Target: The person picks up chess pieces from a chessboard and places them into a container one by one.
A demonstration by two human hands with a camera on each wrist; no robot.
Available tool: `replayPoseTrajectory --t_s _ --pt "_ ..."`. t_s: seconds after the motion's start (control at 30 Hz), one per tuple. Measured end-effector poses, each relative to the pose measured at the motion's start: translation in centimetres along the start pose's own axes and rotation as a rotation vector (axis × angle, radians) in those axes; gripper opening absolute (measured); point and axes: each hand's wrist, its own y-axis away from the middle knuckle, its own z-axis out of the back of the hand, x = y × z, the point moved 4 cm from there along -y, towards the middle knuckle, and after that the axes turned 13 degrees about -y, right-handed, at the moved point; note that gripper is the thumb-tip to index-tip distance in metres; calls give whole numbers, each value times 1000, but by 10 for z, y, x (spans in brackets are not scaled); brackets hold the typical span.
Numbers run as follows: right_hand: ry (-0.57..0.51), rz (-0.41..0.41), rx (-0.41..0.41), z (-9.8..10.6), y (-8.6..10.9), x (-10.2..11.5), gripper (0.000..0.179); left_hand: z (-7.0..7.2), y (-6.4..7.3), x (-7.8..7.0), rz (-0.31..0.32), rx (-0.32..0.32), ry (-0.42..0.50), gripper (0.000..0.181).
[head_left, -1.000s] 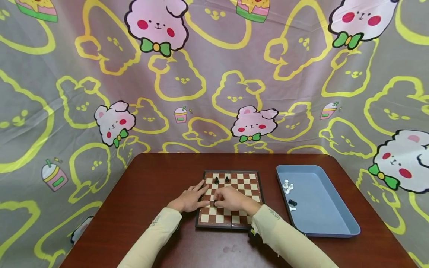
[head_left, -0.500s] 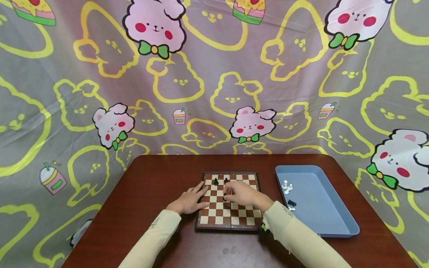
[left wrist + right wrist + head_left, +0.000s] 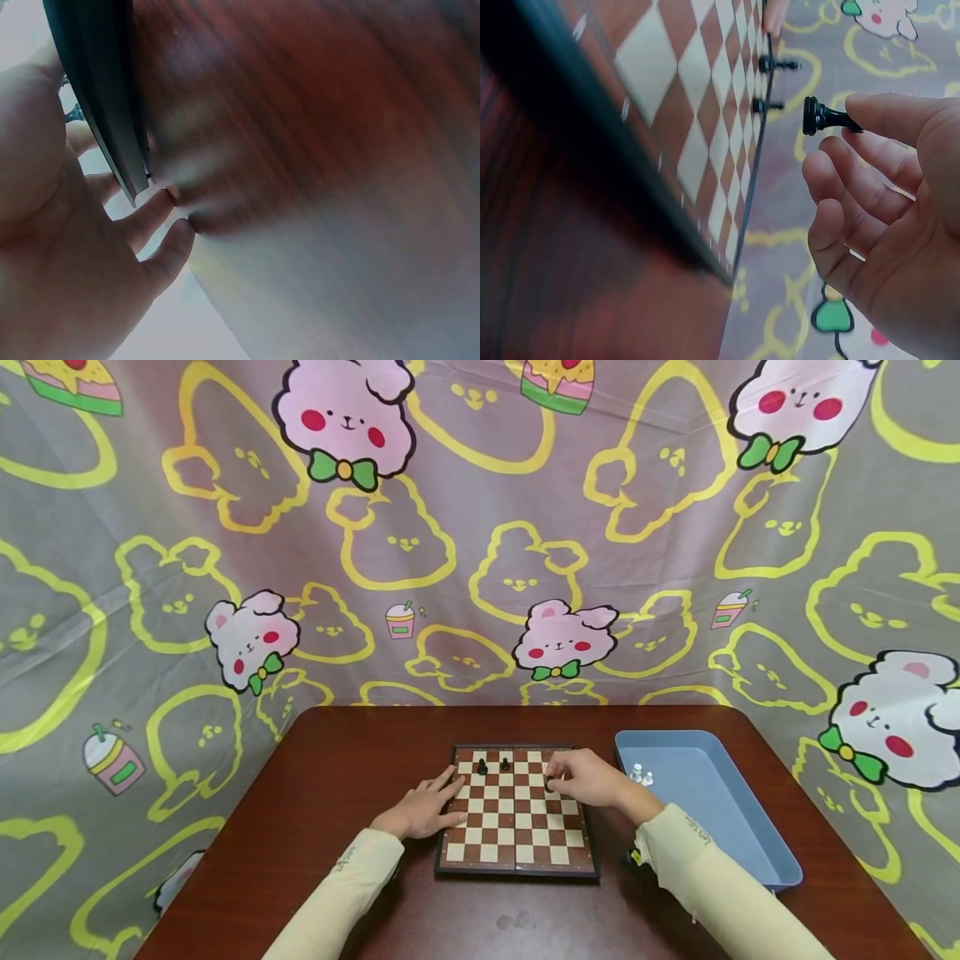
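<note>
My right hand (image 3: 588,779) is over the right half of the chessboard (image 3: 491,837). Between thumb and index finger it pinches a black chess piece (image 3: 821,118) by its upper end, base pointing at the board and clear of it in the right wrist view. The piece's top is hidden by the fingers. My left hand (image 3: 420,810) rests along the board's left edge with fingers spread and extended. In the left wrist view, its fingers reach past the dark board edge (image 3: 112,97). Two black chess pieces, one (image 3: 482,767) beside the other (image 3: 506,764), stand near the board's far side.
A blue tray (image 3: 701,739) lies to the right of the board, with white chess pieces (image 3: 637,772) at its left side. My right forearm covers part of it. A patterned cloth (image 3: 465,552) hangs behind and beside the brown table (image 3: 360,735).
My right hand has lifted the black chess piece from the board's left-middle area and carried it right and slightly away, toward the tray side. The left hand has stayed in place.
</note>
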Motion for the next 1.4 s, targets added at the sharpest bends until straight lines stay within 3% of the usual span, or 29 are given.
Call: replayPoseTrajectory --t_s 0.7,1.1,1.4 --pt "23 -118 -141 80 55 -39 9 5 4 -2 -7 6 -8 72" --pt "-125 -168 -142 104 76 -64 20 5 4 -2 7 12 -8 72" --pt "-104 -190 -152 117 93 -84 21 5 3 -2 13 17 -3 72"
